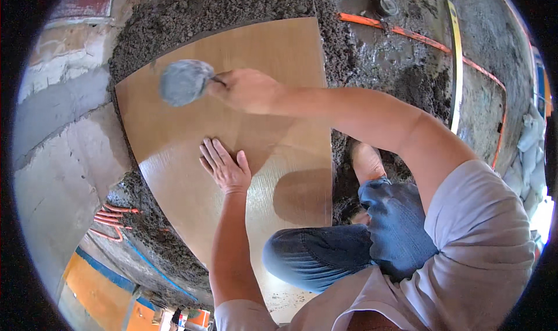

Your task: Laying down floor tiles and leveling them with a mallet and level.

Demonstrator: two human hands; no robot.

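Note:
A large, glossy, beige tile (279,52) with a wood-like grain lies on rough, dark mortar in front of me. My left hand (225,167) rests flat on it with the fingers stretched out. Above the tile's far left part, my right hand (249,91) grips the short handle of a mallet (185,82). Its round grey head points to the left and is smeared by motion. I cannot tell whether the head touches the tile. Most of the handle is hidden in my fist.
Damp mortar (232,8) borders the tile. On the right lie a yellow spirit level (455,63) and a long orange conduit (421,38). Several orange conduit ends (110,217) stick out beside the concrete wall (64,174) at left. My knee is over the tile's near part.

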